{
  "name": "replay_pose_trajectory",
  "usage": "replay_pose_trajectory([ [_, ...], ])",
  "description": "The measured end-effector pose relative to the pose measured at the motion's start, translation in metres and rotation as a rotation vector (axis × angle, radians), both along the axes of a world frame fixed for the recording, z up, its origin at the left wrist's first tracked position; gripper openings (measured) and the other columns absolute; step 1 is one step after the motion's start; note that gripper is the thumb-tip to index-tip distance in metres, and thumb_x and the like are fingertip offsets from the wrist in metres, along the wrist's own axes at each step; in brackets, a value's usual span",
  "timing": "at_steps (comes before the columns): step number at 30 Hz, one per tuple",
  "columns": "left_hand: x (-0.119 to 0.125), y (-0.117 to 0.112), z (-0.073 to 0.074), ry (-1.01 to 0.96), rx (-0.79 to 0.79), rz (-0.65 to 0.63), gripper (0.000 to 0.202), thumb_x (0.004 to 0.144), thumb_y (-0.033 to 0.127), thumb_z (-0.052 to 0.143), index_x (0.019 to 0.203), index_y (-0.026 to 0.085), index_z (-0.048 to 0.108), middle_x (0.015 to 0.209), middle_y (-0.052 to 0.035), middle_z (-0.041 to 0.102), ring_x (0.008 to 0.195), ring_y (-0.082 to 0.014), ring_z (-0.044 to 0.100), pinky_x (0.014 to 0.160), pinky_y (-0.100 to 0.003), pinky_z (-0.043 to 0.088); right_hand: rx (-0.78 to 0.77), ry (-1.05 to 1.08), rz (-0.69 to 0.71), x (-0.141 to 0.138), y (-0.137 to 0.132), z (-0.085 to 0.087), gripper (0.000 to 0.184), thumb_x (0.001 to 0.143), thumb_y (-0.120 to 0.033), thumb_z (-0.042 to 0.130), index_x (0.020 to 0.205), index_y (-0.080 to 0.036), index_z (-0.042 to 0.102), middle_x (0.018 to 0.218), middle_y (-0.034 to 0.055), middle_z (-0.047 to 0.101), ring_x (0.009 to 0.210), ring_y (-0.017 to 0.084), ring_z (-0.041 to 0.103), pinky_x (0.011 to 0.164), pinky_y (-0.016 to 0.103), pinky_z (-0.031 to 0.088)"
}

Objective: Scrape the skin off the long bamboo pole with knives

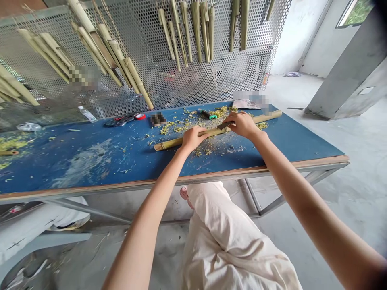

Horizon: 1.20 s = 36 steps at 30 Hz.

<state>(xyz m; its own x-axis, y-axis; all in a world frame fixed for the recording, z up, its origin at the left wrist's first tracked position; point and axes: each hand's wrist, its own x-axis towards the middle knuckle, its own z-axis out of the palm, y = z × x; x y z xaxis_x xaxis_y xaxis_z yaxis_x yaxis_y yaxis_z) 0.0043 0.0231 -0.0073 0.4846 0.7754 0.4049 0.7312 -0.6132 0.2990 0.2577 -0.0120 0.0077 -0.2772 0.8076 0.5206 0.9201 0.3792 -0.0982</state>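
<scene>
No word, brand or number can be read. At ten o'clock on the blue surface (pixel 90 157), a small bottle (pixel 87 114) bears a label too small to make out. Pixelated patches hide other spots.

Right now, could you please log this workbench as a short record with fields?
Surface: blue table, strewn with shavings
Left hand: closed around bamboo stalk lying on the table
Right hand: holds dark blade against the stalk
Behind the hands: green-handled tool, red tape roll
Backdrop: perforated panel with hanging bamboo pieces
</scene>
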Motion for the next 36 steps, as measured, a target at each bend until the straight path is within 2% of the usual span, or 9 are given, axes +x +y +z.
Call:
replay_pose_trajectory([
  [20, 0.0008, -0.0011, 0.0006, -0.016, -0.014, -0.011, 0.029, 0.093, 0.046, 0.069, 0.113, 0.026, 0.079, 0.114, -0.0054, 0.075, 0.099, -0.0239, 0.069, 0.074, -0.03, 0.047, -0.022, -0.001, -0.038, -0.0026, -0.0018, 0.0024, 0.032, 0.09, -0.021, 0.06, 0.113, -0.027, 0.082, 0.111, 0.0068, 0.076, 0.091, 0.025, 0.068, 0.084, 0.036, 0.046],
  [24, 0.0013, -0.0026, 0.0019, -0.018, -0.024, -0.007, 0.03, 0.093, 0.046, 0.069, 0.114, 0.026, 0.079, 0.113, -0.0051, 0.076, 0.099, -0.0238, 0.069, 0.074, -0.03, 0.048, -0.024, -0.023, 0.004, -0.0033, -0.0019, 0.0026, 0.035, 0.091, -0.021, 0.057, 0.116, -0.026, 0.081, 0.111, 0.0065, 0.076, 0.093, 0.024, 0.067, 0.084, 0.035, 0.046],
  [28, 0.0013, -0.0024, 0.0018, -0.028, -0.016, -0.004, 0.03, 0.093, 0.046, 0.07, 0.113, 0.026, 0.079, 0.114, -0.0052, 0.075, 0.101, -0.0241, 0.069, 0.077, -0.03, 0.048, -0.011, -0.02, -0.032, -0.0013, -0.0037, 0.0042, 0.035, 0.09, -0.021, 0.056, 0.114, -0.026, 0.081, 0.108, 0.006, 0.077, 0.093, 0.024, 0.066, 0.082, 0.033, 0.046],
  [33, 0.0007, -0.0004, 0.0004, -0.025, -0.015, -0.012, 0.029, 0.093, 0.046, 0.069, 0.111, 0.026, 0.079, 0.112, -0.0055, 0.075, 0.098, -0.0235, 0.069, 0.075, -0.03, 0.047, -0.058, -0.013, 0.0, 0.0004, -0.0055, 0.0065, 0.038, 0.088, -0.018, 0.056, 0.117, -0.025, 0.08, 0.111, 0.0062, 0.077, 0.094, 0.024, 0.068, 0.08, 0.032, 0.046],
  [36, 0.0009, 0.0001, 0.0002, -0.025, -0.012, -0.004, 0.031, 0.092, 0.046, 0.07, 0.114, 0.025, 0.078, 0.112, -0.006, 0.075, 0.098, -0.0234, 0.068, 0.076, -0.03, 0.047, -0.076, -0.002, -0.031, 0.0017, -0.0051, 0.0073, 0.036, 0.087, -0.019, 0.059, 0.115, -0.026, 0.081, 0.11, 0.0054, 0.077, 0.092, 0.024, 0.068, 0.079, 0.031, 0.046],
])
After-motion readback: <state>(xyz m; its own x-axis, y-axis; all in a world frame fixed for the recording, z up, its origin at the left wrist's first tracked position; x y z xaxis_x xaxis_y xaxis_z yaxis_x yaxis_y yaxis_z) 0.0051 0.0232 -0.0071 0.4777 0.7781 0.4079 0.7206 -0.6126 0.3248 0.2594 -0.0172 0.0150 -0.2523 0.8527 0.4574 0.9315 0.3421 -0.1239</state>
